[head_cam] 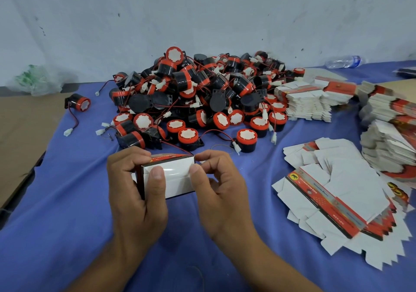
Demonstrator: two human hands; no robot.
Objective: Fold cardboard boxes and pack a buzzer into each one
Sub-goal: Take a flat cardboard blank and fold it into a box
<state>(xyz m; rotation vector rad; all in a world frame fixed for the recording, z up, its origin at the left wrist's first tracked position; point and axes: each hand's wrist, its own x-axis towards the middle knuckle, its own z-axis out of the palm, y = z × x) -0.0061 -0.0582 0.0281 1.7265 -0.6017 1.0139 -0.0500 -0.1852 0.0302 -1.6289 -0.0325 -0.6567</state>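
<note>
Near a heap of black-and-red cylindrical buzzers (198,93), a small red-and-white cardboard box (173,179) is clamped in the left grip (135,192) above the blue tabletop (67,201) while the right grip (220,190) pinches its far corner; uneven thumb pressure could crease the white flap (177,170) instead of tucking it.

Both bare forearms stretch up from the lower edge, the hands close together. The left hand (137,188) grips a small box (177,179), fingers (129,156) curled behind it and thumb flat on its white face; the right hand (222,192) pinches its right edge between thumb and forefinger.
</note>
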